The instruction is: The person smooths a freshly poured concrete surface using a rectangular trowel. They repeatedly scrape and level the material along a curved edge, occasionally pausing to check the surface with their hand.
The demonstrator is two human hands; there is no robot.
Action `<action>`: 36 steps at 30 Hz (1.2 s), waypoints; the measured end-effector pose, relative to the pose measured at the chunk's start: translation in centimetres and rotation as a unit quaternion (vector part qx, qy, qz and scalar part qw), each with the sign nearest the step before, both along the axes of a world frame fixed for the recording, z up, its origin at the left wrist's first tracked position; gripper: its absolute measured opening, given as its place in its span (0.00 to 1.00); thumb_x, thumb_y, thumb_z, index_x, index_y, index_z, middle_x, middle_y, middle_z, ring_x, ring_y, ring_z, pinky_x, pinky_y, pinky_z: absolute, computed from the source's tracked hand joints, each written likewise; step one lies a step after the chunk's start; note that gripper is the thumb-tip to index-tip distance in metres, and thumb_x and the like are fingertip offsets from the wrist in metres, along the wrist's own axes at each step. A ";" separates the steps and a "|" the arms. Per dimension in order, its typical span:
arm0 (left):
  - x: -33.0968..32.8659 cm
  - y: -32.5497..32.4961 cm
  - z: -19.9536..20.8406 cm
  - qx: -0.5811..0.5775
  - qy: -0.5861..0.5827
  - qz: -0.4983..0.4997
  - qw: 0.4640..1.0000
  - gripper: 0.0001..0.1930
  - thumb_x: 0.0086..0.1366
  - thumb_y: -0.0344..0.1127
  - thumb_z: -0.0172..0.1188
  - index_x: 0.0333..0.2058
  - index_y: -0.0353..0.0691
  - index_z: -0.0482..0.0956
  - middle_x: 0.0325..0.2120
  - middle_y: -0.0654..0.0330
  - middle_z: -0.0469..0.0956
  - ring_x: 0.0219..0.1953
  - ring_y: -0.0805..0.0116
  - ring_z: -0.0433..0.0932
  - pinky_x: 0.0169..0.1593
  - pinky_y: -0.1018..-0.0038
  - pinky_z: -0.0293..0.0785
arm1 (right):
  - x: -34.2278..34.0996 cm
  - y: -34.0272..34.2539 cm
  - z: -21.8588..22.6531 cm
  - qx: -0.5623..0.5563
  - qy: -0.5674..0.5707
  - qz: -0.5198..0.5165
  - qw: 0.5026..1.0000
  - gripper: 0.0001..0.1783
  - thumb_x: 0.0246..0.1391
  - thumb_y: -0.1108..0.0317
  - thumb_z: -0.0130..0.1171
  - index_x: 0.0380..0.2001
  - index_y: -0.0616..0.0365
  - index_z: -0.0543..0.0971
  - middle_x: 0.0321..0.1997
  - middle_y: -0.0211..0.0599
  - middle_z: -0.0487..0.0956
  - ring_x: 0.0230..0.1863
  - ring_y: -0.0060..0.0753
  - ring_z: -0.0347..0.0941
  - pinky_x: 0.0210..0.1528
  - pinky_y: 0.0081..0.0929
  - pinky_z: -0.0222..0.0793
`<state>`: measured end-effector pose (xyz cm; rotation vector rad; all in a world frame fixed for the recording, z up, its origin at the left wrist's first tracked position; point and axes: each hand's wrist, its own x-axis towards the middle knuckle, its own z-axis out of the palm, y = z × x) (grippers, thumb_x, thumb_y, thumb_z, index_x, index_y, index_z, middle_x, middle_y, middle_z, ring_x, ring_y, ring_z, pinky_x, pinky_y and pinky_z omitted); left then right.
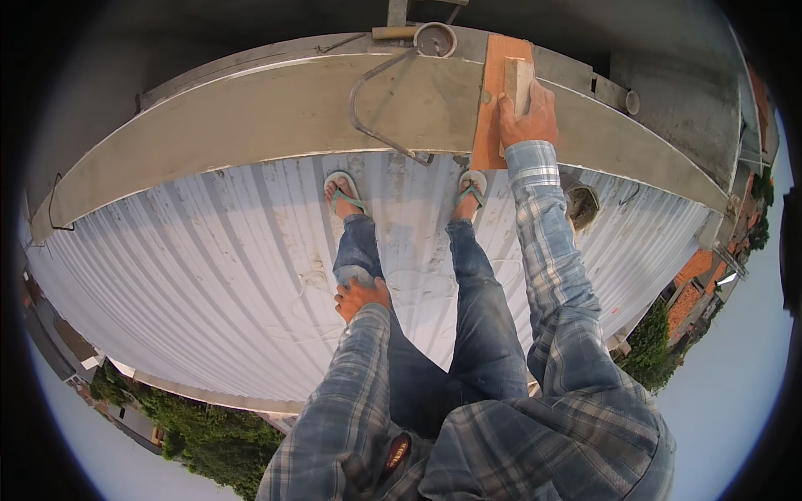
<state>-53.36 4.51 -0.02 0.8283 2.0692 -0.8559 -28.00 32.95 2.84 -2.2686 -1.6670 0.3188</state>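
My right hand [528, 117] is wrapped round the pale wooden grip of a plastering float [493, 100], a flat orange-brown board. The board lies across the smooth grey mortar face of a long ledge [276, 104], reaching from its upper edge to its lower edge. Part of the grip is hidden under my fingers. My left hand [362, 298] rests on my bent left knee, fingers apart and somewhat curled, with nothing in it.
I stand in flip-flops on a ribbed pale metal roof [251, 242]. A bent metal rod [357, 104] hooks over the ledge, near a round cup [435, 39]. A mortar-stained bucket [581, 204] stands right of my feet. Trees [217, 434] and rooftops lie beyond the roof's edges.
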 end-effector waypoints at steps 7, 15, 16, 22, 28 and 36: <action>-0.3 -0.5 0.6 -0.015 0.012 0.008 1.000 0.34 0.61 0.60 0.60 0.58 0.42 0.77 0.57 0.49 0.72 0.60 0.50 0.72 0.63 0.57 0.69 | 2.0 -4.2 0.4 -0.040 -0.005 0.057 0.998 0.28 0.55 0.59 0.62 0.57 0.58 0.73 0.54 0.45 0.75 0.53 0.56 0.76 0.53 0.46 0.76; 0.4 -0.1 0.4 -0.002 0.021 0.010 1.000 0.34 0.59 0.60 0.62 0.58 0.42 0.78 0.55 0.50 0.73 0.59 0.50 0.73 0.62 0.57 0.70 | -1.2 -3.9 0.6 -0.086 0.012 0.139 0.986 0.31 0.55 0.56 0.63 0.60 0.56 0.74 0.57 0.43 0.75 0.55 0.54 0.76 0.56 0.44 0.75; 0.3 -0.2 0.7 -0.007 0.024 0.008 1.000 0.34 0.59 0.60 0.62 0.57 0.42 0.78 0.55 0.50 0.74 0.59 0.50 0.73 0.62 0.57 0.70 | 1.0 -5.0 0.4 -0.074 0.009 0.106 0.992 0.30 0.55 0.57 0.63 0.59 0.55 0.73 0.56 0.44 0.75 0.55 0.54 0.76 0.56 0.45 0.75; 0.9 0.0 -0.7 0.003 0.020 -0.017 1.000 0.33 0.59 0.60 0.61 0.56 0.42 0.79 0.55 0.49 0.74 0.59 0.50 0.73 0.61 0.58 0.70 | -3.3 0.2 0.7 -0.007 0.021 0.024 0.999 0.30 0.53 0.59 0.64 0.59 0.57 0.74 0.53 0.44 0.75 0.53 0.54 0.77 0.54 0.46 0.76; 0.3 -0.2 0.3 -0.012 0.020 -0.002 1.000 0.34 0.60 0.60 0.61 0.57 0.41 0.78 0.56 0.49 0.73 0.59 0.50 0.72 0.62 0.58 0.69 | 0.7 -4.6 0.2 -0.039 0.032 0.076 0.996 0.29 0.53 0.59 0.65 0.57 0.57 0.74 0.55 0.43 0.74 0.54 0.55 0.76 0.55 0.46 0.75; 0.7 -0.7 0.4 -0.019 0.015 0.008 1.000 0.34 0.61 0.59 0.61 0.58 0.40 0.76 0.57 0.48 0.72 0.60 0.50 0.71 0.62 0.57 0.68 | -2.8 -3.4 0.8 -0.045 0.038 0.096 0.994 0.28 0.54 0.61 0.63 0.57 0.56 0.72 0.55 0.47 0.73 0.55 0.56 0.75 0.54 0.47 0.75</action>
